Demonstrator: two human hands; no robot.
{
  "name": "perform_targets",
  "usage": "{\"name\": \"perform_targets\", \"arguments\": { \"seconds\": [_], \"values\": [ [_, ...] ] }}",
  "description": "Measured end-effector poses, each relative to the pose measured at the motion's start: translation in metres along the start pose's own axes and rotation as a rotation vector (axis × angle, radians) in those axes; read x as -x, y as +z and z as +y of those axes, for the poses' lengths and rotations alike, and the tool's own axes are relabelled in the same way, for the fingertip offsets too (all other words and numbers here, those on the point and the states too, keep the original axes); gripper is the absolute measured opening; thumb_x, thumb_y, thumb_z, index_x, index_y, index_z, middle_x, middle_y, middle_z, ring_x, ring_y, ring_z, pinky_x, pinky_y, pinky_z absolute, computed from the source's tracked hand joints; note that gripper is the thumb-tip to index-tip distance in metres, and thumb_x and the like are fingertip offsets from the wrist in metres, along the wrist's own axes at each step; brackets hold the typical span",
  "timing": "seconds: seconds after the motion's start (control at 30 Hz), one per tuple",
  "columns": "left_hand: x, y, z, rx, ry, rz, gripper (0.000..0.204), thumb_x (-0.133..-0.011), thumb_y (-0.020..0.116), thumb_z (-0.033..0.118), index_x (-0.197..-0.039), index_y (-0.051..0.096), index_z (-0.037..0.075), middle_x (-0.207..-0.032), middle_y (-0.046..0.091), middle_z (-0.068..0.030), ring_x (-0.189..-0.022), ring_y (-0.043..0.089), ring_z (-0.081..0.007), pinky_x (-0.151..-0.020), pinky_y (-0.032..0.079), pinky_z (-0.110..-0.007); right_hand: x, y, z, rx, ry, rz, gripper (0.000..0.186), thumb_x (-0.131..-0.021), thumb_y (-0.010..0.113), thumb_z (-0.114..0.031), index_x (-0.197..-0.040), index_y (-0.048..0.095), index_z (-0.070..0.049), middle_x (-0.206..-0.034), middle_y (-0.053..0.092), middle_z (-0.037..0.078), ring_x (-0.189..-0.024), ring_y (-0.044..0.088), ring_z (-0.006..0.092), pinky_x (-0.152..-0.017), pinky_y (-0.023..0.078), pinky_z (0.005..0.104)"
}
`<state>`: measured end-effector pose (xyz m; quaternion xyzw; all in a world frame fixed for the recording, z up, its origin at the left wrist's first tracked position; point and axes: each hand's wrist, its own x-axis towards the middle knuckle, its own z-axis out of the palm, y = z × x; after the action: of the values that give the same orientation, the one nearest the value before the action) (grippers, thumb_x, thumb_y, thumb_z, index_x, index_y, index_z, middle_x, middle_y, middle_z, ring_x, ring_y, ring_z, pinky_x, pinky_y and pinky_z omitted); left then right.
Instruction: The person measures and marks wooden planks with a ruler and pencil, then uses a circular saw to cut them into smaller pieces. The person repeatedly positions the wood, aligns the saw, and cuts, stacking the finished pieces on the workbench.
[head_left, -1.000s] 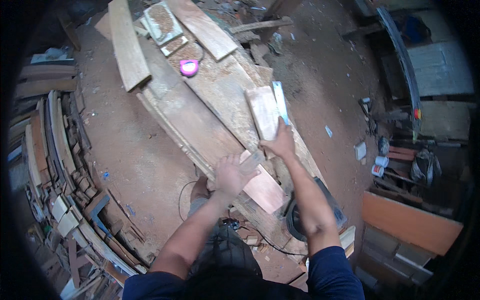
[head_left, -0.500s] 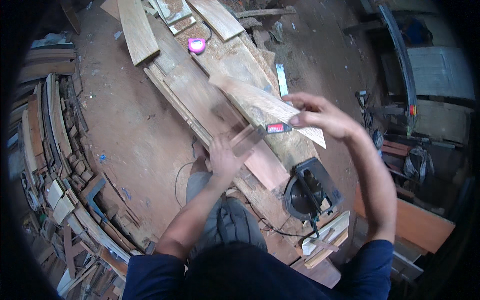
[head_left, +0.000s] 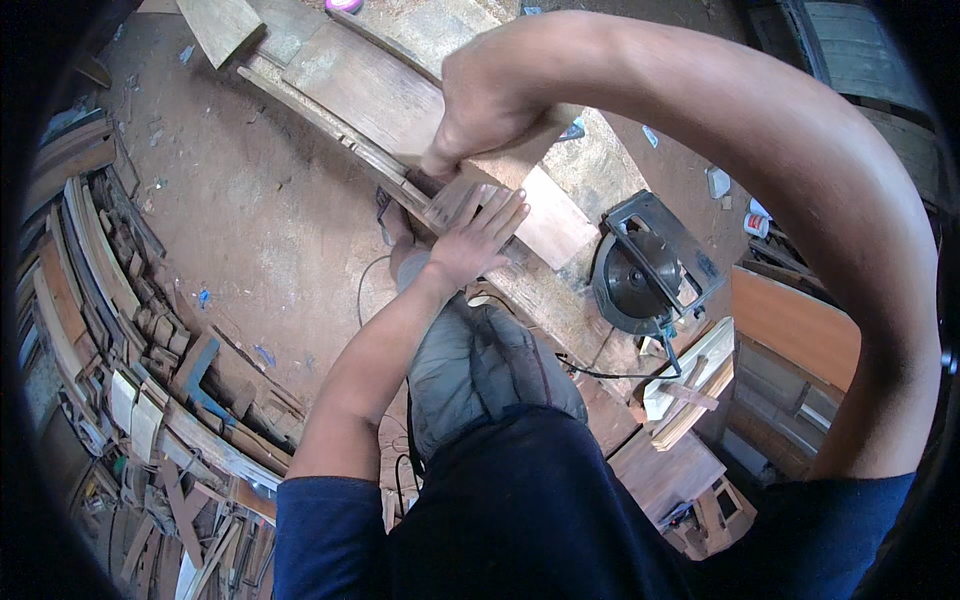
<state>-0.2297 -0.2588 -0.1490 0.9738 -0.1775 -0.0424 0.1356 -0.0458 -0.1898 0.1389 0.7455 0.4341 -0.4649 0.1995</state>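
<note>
My left hand [head_left: 470, 240] lies with fingers stretched out over a short wooden piece [head_left: 450, 205] at the workbench's near edge. My right hand [head_left: 480, 115] is just above it, fingers curled down around a wooden board [head_left: 540, 140] that is mostly hidden by the hand and forearm. A pale pinkish plank [head_left: 560, 225] lies on the bench beside them, and longer boards [head_left: 360, 85] reach away to the upper left. A circular saw [head_left: 640, 275] rests on the bench to the right of the plank, its blade visible.
Stacked offcuts and boards [head_left: 95, 280] fill the left side. An orange panel [head_left: 790, 320] leans at right, near white containers [head_left: 757, 222]. A black cable [head_left: 610, 375] runs from the saw, above cut boards [head_left: 690, 390]. A pink tape measure [head_left: 343, 5] shows at the top edge.
My right hand has lifted the board off the bench and swung it leftward to beside my left hand. My left hand's fingers now spread further over the short piece. The view has shifted.
</note>
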Motion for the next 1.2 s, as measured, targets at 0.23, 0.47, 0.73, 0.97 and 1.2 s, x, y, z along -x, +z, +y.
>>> {"name": "perform_targets", "arguments": {
  "seconds": [0.23,0.47,0.73,0.97,1.2],
  "values": [
    [-0.003,0.006,0.003,0.093,-0.036,0.003,0.095,-0.087,0.058,0.066,-0.162,0.027,0.016,-0.17,0.023,-0.0031,-0.157,0.014,-0.0244,-0.129,0.003,-0.052,-0.04,0.004,-0.016,-0.282,0.111,-0.247,0.071,-0.091,0.06,-0.057,-0.135,0.061,-0.001,-0.136,0.063,0.019,-0.128,0.057,0.0304,-0.111,0.038,0.0414],
    [-0.002,0.012,0.005,0.087,-0.051,0.029,0.088,-0.091,0.052,0.067,-0.161,0.029,0.018,-0.169,0.025,-0.0017,-0.157,0.016,-0.0233,-0.129,0.002,-0.053,-0.031,0.016,-0.019,0.128,-0.034,-0.18,0.065,-0.086,0.068,-0.049,-0.126,0.069,0.002,-0.127,0.067,0.024,-0.123,0.063,0.0358,-0.106,0.048,0.0453],
    [-0.005,0.018,0.006,0.075,-0.077,0.059,0.079,-0.095,0.05,0.063,-0.159,0.034,0.02,-0.167,0.029,-0.0006,-0.156,0.019,-0.0206,-0.129,0.004,-0.052,-0.046,0.025,-0.017,0.29,-0.042,-0.223,0.06,-0.084,0.069,-0.048,-0.123,0.072,-0.002,-0.127,0.068,0.022,-0.12,0.064,0.0351,-0.104,0.048,0.0442],
    [-0.009,0.012,0.008,0.069,-0.108,0.093,0.069,-0.098,0.05,0.057,-0.155,0.041,0.019,-0.165,0.034,0.0002,-0.155,0.024,-0.019,-0.128,0.008,-0.05,-0.029,0.019,-0.017,0.001,0.076,-0.008,0.057,-0.081,0.071,-0.049,-0.12,0.075,-0.009,-0.127,0.069,0.019,-0.12,0.064,0.0315,-0.102,0.048,0.0409],
    [-0.019,0.0,-0.021,-0.136,0.057,0.028,0.053,-0.1,0.045,0.039,-0.152,0.046,0.026,-0.163,0.039,0.0029,-0.153,0.029,-0.0172,-0.129,0.008,-0.049,-0.033,0.009,-0.012,0.124,0.043,-0.151,0.063,-0.083,0.067,-0.053,-0.126,0.07,-0.007,-0.132,0.066,0.017,-0.123,0.061,0.0307,-0.102,0.047,0.0456]
  ]
}}
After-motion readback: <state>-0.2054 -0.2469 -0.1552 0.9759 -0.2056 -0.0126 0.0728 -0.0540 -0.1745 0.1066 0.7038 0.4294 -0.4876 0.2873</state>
